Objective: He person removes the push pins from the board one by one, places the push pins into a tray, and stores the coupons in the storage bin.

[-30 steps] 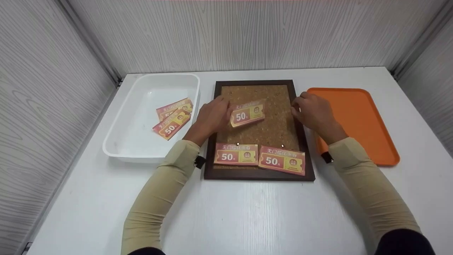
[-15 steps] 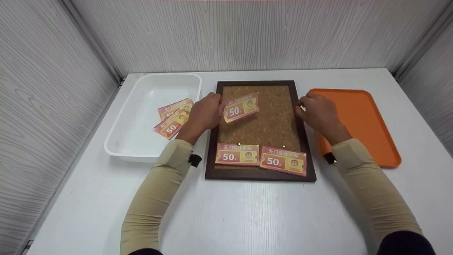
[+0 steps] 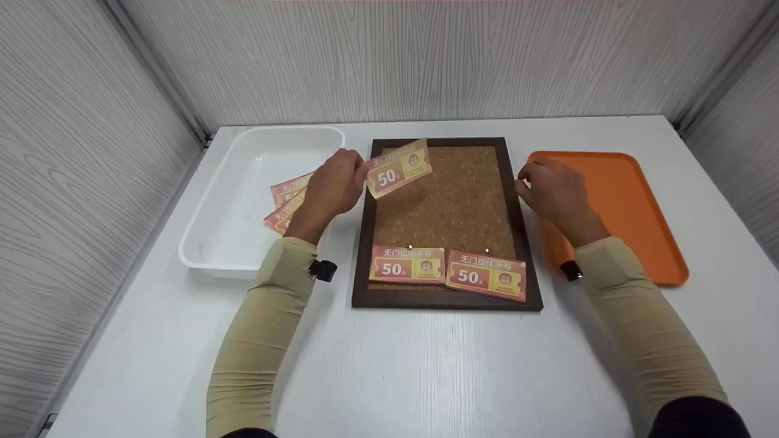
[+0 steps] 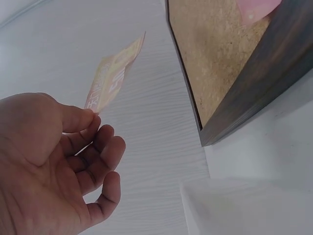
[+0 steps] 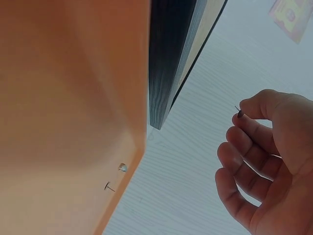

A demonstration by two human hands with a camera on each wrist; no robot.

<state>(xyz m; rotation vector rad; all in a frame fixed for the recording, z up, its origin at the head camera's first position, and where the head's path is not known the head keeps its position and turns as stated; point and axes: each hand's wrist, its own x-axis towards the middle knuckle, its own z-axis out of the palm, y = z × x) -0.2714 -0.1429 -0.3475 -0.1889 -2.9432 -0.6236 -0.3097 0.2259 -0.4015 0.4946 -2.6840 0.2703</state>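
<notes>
My left hand [image 3: 331, 190] pinches a pink-and-yellow paper coupon [image 3: 398, 169] by its left end between thumb and index finger. The coupon tilts up over the upper left part of a dark-framed cork board [image 3: 456, 213]. Beyond the board's right edge, my right hand [image 3: 557, 193] overlaps the orange tray in the head view. A thumbtack [image 5: 239, 114] is pinched between its thumb and index fingertip in the right wrist view, pin outward. Along the board's bottom, a left coupon [image 3: 408, 267] and a slightly tilted right coupon [image 3: 485, 277] each have a tack at the top edge.
A white plastic bin [image 3: 225, 243] at the left holds loose coupons [image 3: 289, 204], partly hidden by my left hand. The orange tray [image 3: 627, 213] lies at the right; the right wrist view shows a loose tack [image 5: 108, 186] and a shiny one [image 5: 122, 168] near its edge.
My left hand has moved left and toward the back, carrying the coupon from over the board's middle to its upper left. My right hand has shifted slightly right, off the frame.
</notes>
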